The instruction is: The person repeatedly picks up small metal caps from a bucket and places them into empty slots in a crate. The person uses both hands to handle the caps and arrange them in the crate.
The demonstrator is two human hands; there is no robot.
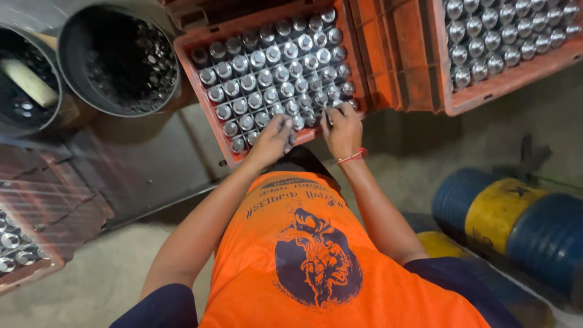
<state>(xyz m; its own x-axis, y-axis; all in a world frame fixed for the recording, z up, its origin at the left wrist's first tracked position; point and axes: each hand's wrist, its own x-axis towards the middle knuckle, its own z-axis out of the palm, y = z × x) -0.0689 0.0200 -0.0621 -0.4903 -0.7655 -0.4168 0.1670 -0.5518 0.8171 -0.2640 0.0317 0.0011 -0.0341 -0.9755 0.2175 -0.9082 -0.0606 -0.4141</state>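
**Both hands at the near edge of a crate of metal cylinders**

We look down over an orange shirt [340,267] at our two hands working the near rim of an orange plastic crate [200,73]; the crate sits tilted in view and is divided into cells, nearly every cell filled with an upright shiny metal cylinder [273,67]. Our left hand [272,138] rests on the cylinders in the nearest rows, fingers curled down onto their tops; whether it actually grips one we cannot tell. Our right hand [341,129], with a red thread band [352,157] at the wrist, lies just beside it on the same edge, fingers bent onto the last row of cylinders; its grip is likewise hidden from us.

A second orange crate [486,91] of the same cylinders stands to the right, touching a stack of crate walls between the two; two dark round tubs [79,79] with more metal pieces sit at upper left; a blue and yellow drum [504,218] lies on its side at lower right.
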